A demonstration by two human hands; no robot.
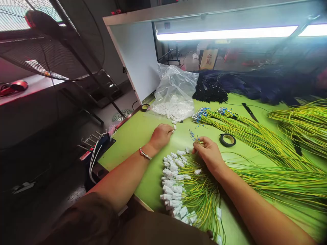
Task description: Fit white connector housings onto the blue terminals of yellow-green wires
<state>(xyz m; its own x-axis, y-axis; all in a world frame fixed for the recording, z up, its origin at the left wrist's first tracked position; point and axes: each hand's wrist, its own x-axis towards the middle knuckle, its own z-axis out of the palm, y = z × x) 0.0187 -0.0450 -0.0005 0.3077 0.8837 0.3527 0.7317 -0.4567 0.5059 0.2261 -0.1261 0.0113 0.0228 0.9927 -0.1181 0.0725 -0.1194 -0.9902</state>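
Note:
My left hand (161, 135) pinches a small white plastic connector housing (174, 127) just in front of the clear bag (176, 80), whose mouth spills more white housings (171, 110). Between the thumb and fingers of my right hand (208, 153) is a small bunch of yellow-green wires, with blue-and-metal crimped terminals (193, 135) sticking out past the fingertips. Below the hands lies a row of wires (204, 190) whose ends carry white housings (173, 187). A few loose terminals (200, 126) rest on the green mat between my hands.
A roll of black tape (227, 140) sits right of my right hand. Bundles of yellow-green wire (255, 136) cover the right side. Dark wires with black connectors (212, 88) lie at the back, near a black knife-like strip (249, 112). A large fan (46, 30) stands left.

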